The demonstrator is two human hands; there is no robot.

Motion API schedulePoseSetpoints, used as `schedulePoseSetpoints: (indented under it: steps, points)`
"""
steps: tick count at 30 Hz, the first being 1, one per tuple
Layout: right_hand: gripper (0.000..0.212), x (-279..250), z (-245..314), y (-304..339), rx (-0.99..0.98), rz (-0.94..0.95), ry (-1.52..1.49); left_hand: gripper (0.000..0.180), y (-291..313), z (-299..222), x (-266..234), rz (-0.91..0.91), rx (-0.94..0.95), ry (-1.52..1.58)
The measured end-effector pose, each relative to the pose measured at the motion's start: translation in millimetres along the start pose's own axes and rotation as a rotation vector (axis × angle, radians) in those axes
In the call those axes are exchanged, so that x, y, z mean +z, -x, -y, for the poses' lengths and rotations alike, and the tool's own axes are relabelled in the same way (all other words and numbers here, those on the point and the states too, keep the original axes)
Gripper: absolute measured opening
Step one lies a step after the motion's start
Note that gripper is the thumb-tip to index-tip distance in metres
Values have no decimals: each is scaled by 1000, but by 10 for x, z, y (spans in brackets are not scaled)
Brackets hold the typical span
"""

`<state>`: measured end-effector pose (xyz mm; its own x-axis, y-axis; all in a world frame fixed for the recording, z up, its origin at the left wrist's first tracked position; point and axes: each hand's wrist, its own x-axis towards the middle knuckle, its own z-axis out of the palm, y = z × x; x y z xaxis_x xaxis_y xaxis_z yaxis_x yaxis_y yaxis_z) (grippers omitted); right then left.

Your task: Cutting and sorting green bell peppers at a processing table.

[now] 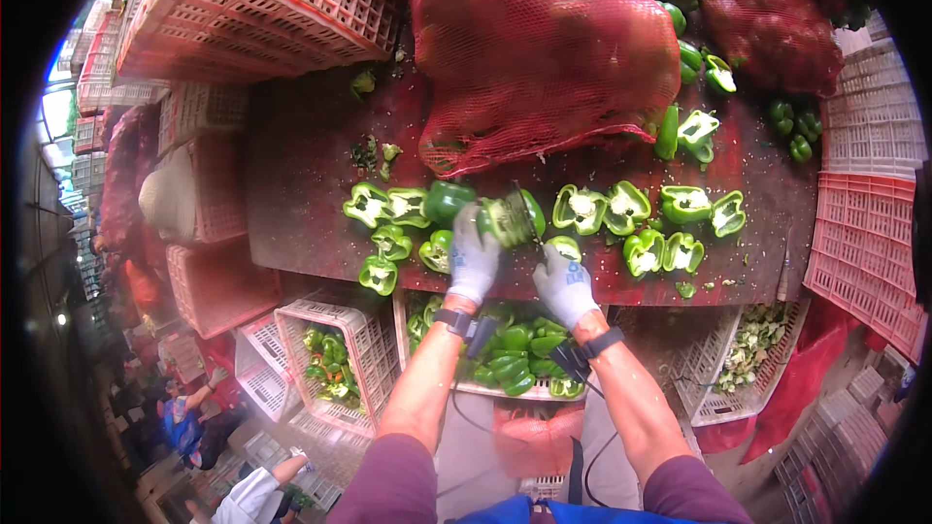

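In my gloved left hand [474, 257] is a green bell pepper [503, 220], gripped at its left side over the table's near part. My gloved right hand [565, 283] is closed on what looks like a knife [525, 217]; its dark blade is smeared by motion against the pepper, and the handle is hidden in my fingers. Whole green peppers [449, 202] sit just beyond my left hand. Cut pepper halves [388, 243] lie to its left, pale insides showing. More halves [628, 209] lie right of my right hand, one touching close to its fingers.
A red mesh sack [544, 49] fills the table's far middle; another sack [762, 10] stands far right. Below the near edge, crates hold peppers [515, 354] and pale trimmings [752, 349]. A pointed tool [784, 272] lies at right. Stacked crates [262, 15] rise far left; people [189, 422] sit lower left.
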<state>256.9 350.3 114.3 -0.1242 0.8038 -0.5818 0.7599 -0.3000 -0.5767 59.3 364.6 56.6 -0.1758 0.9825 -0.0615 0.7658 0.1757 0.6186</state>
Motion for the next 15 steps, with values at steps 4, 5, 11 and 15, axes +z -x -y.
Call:
schedulePoseSetpoints:
  steps: [4, 5, 11, 15]
  points:
    - [26, -219, -157, 477, 47, -198, -279, 31, -174, -293, -245, -195, 74, -205]
    - [25, -220, -223, 606, 104, -243, -332, 30, -202, -396, -232, -168, 124, -200]
    - [22, -179, -681, 1133, 291, -324, -559, 43, -799, -1164, 386, 189, 174, -267]
    - [22, -271, -807, 1253, 306, -309, -595, 49, -1274, -1799, 648, 133, 276, -341]
